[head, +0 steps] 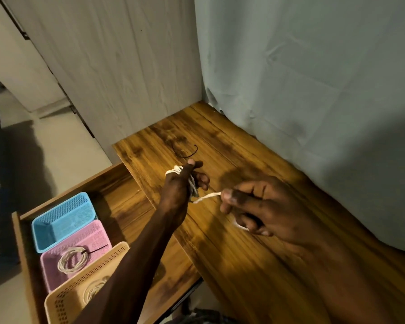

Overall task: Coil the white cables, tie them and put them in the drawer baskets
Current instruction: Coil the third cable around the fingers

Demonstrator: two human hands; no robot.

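Note:
My left hand (182,183) is held over the wooden table (255,253), with loops of a white cable (192,185) wound around its fingers. The cable's free end (206,197) runs to my right hand (255,206), which pinches it between thumb and fingers. A thin black tie (188,152) lies on the table just beyond my left hand. Below left, the open drawer (117,195) holds a blue basket (63,220), a pink basket (56,265) with a coiled, tied white cable (71,259), and a beige basket (63,300) with another coil (92,291).
A pale curtain (313,90) hangs along the table's far right side. A whitish wood panel (126,66) stands behind the table. The floor (63,141) lies left of the drawer.

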